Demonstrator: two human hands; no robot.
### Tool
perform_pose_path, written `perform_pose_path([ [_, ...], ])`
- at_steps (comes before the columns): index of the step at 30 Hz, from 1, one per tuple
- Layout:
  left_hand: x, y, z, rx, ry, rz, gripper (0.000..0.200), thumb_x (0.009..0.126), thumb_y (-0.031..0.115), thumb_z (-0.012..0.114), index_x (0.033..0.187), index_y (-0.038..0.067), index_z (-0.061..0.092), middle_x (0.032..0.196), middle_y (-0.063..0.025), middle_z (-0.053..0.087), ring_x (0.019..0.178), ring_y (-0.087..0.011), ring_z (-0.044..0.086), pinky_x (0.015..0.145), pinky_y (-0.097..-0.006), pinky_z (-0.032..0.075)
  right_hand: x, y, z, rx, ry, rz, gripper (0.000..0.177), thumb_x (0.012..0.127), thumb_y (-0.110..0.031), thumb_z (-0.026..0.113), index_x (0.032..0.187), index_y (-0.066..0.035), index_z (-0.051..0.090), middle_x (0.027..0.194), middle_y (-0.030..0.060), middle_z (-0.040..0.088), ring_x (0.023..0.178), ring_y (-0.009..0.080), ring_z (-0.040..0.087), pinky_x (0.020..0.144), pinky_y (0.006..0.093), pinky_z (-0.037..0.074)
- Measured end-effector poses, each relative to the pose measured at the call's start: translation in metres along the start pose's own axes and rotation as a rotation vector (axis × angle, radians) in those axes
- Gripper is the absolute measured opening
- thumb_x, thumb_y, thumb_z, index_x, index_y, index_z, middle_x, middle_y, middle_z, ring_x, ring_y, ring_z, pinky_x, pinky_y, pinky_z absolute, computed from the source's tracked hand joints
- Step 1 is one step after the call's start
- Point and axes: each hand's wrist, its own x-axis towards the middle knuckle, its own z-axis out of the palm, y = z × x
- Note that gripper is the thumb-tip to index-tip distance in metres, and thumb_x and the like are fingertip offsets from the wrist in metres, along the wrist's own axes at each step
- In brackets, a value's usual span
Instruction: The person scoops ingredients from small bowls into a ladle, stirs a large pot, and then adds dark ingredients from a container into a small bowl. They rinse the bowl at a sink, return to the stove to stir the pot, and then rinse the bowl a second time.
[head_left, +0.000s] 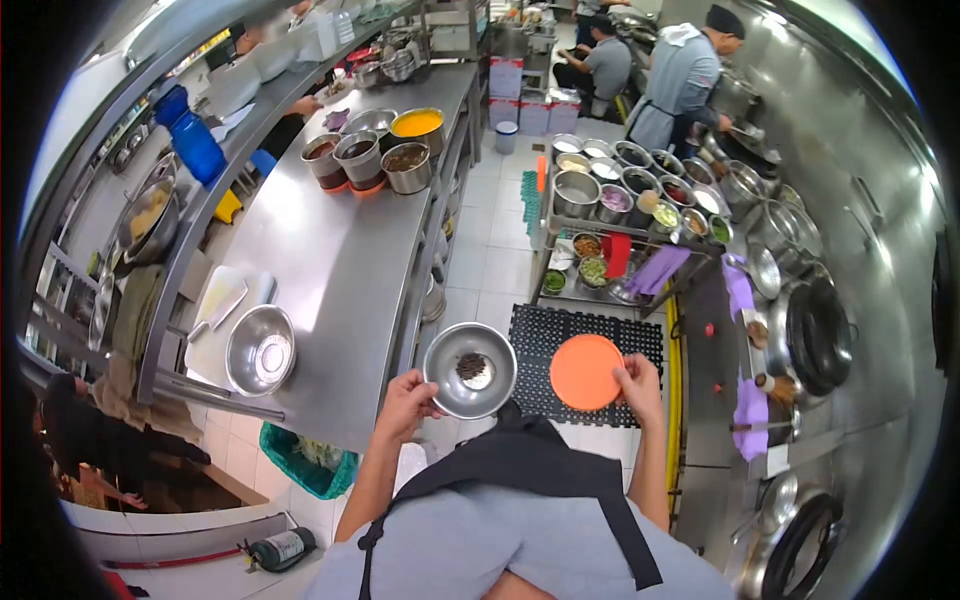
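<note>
My left hand grips the rim of a steel mixing bowl, held out in front of my apron. A small heap of dark brown bits lies at the bottom of the bowl. In my right hand is a round orange lid, pinched at its right edge and held flat beside the bowl. Bowl and lid are apart, with the black perforated floor mat showing below and between them.
To the left, a steel table carries another steel bowl, a knife on a cutting board and several sauce pots. Ahead stands a cart with ingredient tins. Woks line the right. A co-worker stands at the far stove.
</note>
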Motion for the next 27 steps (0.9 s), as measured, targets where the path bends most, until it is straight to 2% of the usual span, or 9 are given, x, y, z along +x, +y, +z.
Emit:
perform_pose_path([
  [5,0.049,0.061,-0.026,-0.082,0.208,0.128,0.007,0.089,0.006,0.064,0.093,0.001,0.061,0.083,-0.0100,0.069,0.059,-0.0157,0.067,0.047,-0.0267,0.056,0.169,-0.082,0.059,0.127,-0.255,-0.047,0.022,0.092,-0.014,0.063,0.102,0.004,0.058,0.077,0.0067,0.064,0.053,0.0107,0.059,0.041,0.0246,0.047],
  [8,0.083,0.100,-0.033,-0.137,0.306,0.195,0.008,0.089,0.005,0.063,0.095,0.000,0.061,0.083,-0.0104,0.069,0.057,-0.0152,0.067,0.047,-0.0257,0.056,0.260,-0.137,0.091,0.159,-0.368,-0.071,0.026,0.092,-0.016,0.065,0.106,0.004,0.059,0.079,0.0062,0.064,0.054,0.0112,0.060,0.043,0.0245,0.048],
  [12,0.154,0.145,-0.048,-0.157,0.348,0.235,0.007,0.089,0.006,0.064,0.094,0.002,0.060,0.081,-0.0098,0.068,0.054,-0.0157,0.066,0.046,-0.0263,0.056,0.377,-0.166,0.125,0.246,-0.456,-0.112,0.030,0.093,-0.021,0.066,0.109,0.003,0.059,0.081,0.0054,0.064,0.054,0.0106,0.060,0.043,0.0238,0.049],
  [15,0.230,0.187,-0.060,-0.156,0.326,0.252,0.007,0.090,0.006,0.065,0.092,0.002,0.059,0.079,-0.0097,0.068,0.054,-0.0163,0.066,0.047,-0.0268,0.057,0.438,-0.196,0.135,0.275,-0.325,-0.146,0.026,0.095,-0.018,0.064,0.109,0.003,0.059,0.083,0.0049,0.066,0.057,0.0102,0.062,0.043,0.0235,0.048],
  [19,0.338,0.254,-0.062,-0.113,0.263,0.235,0.009,0.091,0.008,0.066,0.091,0.002,0.059,0.078,-0.0099,0.068,0.057,-0.0168,0.067,0.050,-0.0274,0.058,0.511,-0.216,0.114,0.431,-0.107,-0.182,0.022,0.095,-0.016,0.063,0.107,0.001,0.061,0.084,0.0059,0.068,0.059,0.0121,0.064,0.042,0.0252,0.049],
  [23,0.438,0.317,-0.047,-0.042,0.177,0.193,0.012,0.091,0.010,0.068,0.089,0.003,0.058,0.079,-0.0093,0.068,0.058,-0.0163,0.067,0.051,-0.0273,0.058,0.574,-0.216,0.080,0.686,0.107,-0.226,0.018,0.098,-0.016,0.061,0.108,-0.001,0.060,0.104,0.0072,0.068,0.086,0.0140,0.067,0.073,0.0309,0.058],
  [26,0.501,0.357,-0.030,0.012,0.110,0.214,0.012,0.091,0.010,0.068,0.090,0.003,0.059,0.080,-0.0091,0.068,0.058,-0.0161,0.067,0.051,-0.0268,0.058,0.611,-0.224,0.072,0.764,0.283,-0.146,0.017,0.099,-0.019,0.059,0.108,-0.004,0.058,0.096,0.0060,0.069,0.076,0.0136,0.067,0.060,0.0284,0.056],
  [27,0.518,0.373,-0.021,0.008,0.085,0.204,0.011,0.091,0.009,0.067,0.090,0.003,0.059,0.078,-0.0093,0.068,0.057,-0.0159,0.067,0.050,-0.0263,0.058,0.631,-0.219,0.070,0.767,0.301,-0.169,0.016,0.100,-0.020,0.059,0.106,-0.005,0.058,0.090,0.0047,0.068,0.069,0.0130,0.065,0.053,0.0269,0.052],
])
